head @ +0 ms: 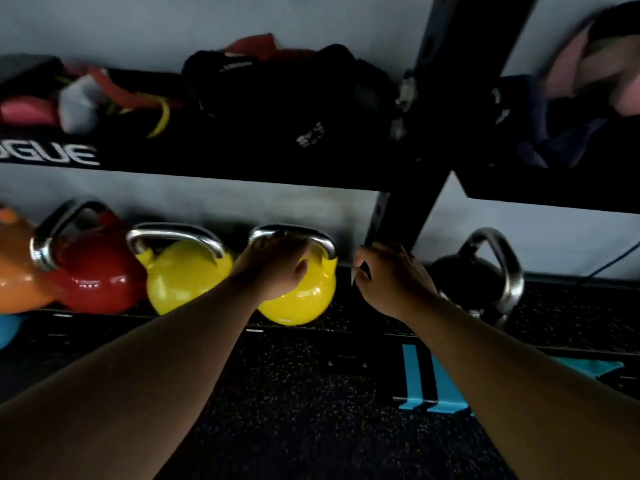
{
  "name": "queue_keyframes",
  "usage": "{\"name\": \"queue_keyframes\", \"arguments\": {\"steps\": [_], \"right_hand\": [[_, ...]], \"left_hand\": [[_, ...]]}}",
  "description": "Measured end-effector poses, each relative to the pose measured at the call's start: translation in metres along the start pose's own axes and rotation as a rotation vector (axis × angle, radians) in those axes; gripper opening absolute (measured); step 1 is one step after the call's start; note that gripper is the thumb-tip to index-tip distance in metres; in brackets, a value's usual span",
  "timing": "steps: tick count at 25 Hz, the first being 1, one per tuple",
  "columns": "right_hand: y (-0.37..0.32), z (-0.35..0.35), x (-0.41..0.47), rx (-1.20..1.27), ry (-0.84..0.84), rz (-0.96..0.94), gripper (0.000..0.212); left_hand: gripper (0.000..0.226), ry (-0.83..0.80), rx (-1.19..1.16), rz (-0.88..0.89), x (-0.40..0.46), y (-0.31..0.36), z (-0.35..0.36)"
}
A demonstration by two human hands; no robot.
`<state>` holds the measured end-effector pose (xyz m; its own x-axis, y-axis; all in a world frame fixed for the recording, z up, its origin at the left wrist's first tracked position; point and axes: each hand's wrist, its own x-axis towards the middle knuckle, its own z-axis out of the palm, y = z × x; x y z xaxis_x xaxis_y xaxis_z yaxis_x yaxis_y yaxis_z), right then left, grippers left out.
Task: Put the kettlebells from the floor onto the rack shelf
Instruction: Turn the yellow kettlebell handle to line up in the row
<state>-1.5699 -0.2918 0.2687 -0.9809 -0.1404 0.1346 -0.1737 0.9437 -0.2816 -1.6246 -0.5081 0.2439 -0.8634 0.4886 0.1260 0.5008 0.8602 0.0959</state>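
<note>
A yellow kettlebell (306, 299) stands on the low rack shelf (104, 322), last in a row after an orange kettlebell (14, 268), a red kettlebell (95, 275) and another yellow kettlebell (183, 277). My left hand (273, 265) is closed over its steel handle. My right hand (391, 282) curls around the foot of the black rack upright (398, 216), just right of that kettlebell. A black kettlebell (479, 271) with a steel handle stands beyond the upright, behind my right wrist.
The upper shelf (242, 161), marked with white lettering, hangs low over the kettlebells and holds dark clothing, bands and bags. Speckled black rubber floor (294, 410) lies below me. A blue bracket (427, 386) sits on the floor at right, and a blue object (7, 329) at far left.
</note>
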Motion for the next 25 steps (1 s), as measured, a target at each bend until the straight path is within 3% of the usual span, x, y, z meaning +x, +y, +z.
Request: {"name": "queue_keyframes", "arguments": {"steps": [5, 8, 10, 14, 18, 20, 23, 25], "right_hand": [[-0.060, 0.034, 0.060, -0.063, -0.052, 0.040, 0.034], [-0.070, 0.054, 0.086, -0.120, -0.067, 0.120, 0.041], [-0.069, 0.067, 0.094, -0.128, -0.118, 0.180, 0.048], [-0.061, 0.084, 0.098, 0.014, -0.159, 0.236, 0.050], [-0.065, 0.089, 0.096, 0.047, -0.093, 0.317, 0.048], [-0.065, 0.093, 0.086, 0.062, -0.031, 0.340, 0.044], [-0.047, 0.087, 0.073, 0.250, -0.087, 0.327, 0.041], [-0.041, 0.081, 0.075, 0.487, -0.139, 0.383, 0.042]], "left_hand": [[0.032, 0.070, -0.106, -0.057, 0.000, -0.077, -0.006], [0.033, 0.089, -0.195, -0.062, 0.006, -0.090, 0.004], [0.037, 0.094, -0.272, -0.160, 0.009, -0.084, 0.018], [0.051, 0.055, -0.624, -0.465, 0.008, -0.054, 0.056], [0.051, 0.045, -1.009, -0.578, 0.034, -0.044, 0.060], [0.056, 0.009, -1.068, -0.559, 0.046, -0.057, 0.054], [0.077, -0.023, -1.175, -0.611, 0.043, -0.058, 0.064], [0.073, 0.023, -1.276, -0.677, 0.037, -0.048, 0.072]]}}
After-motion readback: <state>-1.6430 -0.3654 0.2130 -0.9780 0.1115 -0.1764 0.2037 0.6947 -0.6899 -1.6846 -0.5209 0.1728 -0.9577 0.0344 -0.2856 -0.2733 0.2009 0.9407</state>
